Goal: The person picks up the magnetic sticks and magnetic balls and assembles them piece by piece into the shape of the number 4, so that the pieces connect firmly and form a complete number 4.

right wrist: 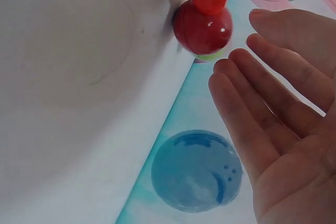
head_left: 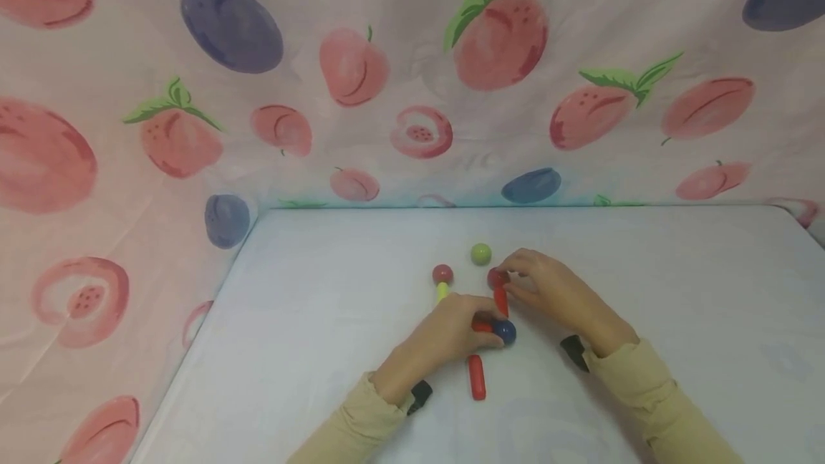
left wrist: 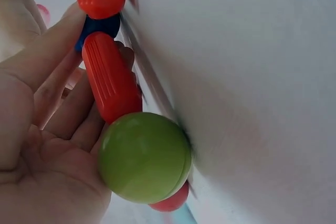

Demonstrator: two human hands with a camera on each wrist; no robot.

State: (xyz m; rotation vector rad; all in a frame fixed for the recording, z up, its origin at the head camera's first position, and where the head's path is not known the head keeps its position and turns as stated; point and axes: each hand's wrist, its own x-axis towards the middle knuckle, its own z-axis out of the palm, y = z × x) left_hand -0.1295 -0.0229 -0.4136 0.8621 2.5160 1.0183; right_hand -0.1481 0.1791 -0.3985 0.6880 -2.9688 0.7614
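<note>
My left hand (head_left: 451,328) pinches a blue ball (head_left: 506,333) between thumb and fingers. A red ribbed stick (left wrist: 109,77) runs from that ball to a green ball (left wrist: 145,157) beside the left palm, which the head view hides under the hand. Beyond it, a yellow stick (head_left: 442,291) meets a pinkish-red ball (head_left: 442,274). My right hand (head_left: 556,291) is beside a dark red ball (head_left: 496,278) joined to another red stick (head_left: 501,301). In the right wrist view its fingers (right wrist: 262,114) are extended, with a gap between them and the ball.
Behind the joined pieces lies a separate green ball (head_left: 480,254). A loose red stick (head_left: 477,377) lies nearer the front. Everything rests on a white table (head_left: 309,256), with a fruit-print cloth (head_left: 399,41) hanging along its back and left side.
</note>
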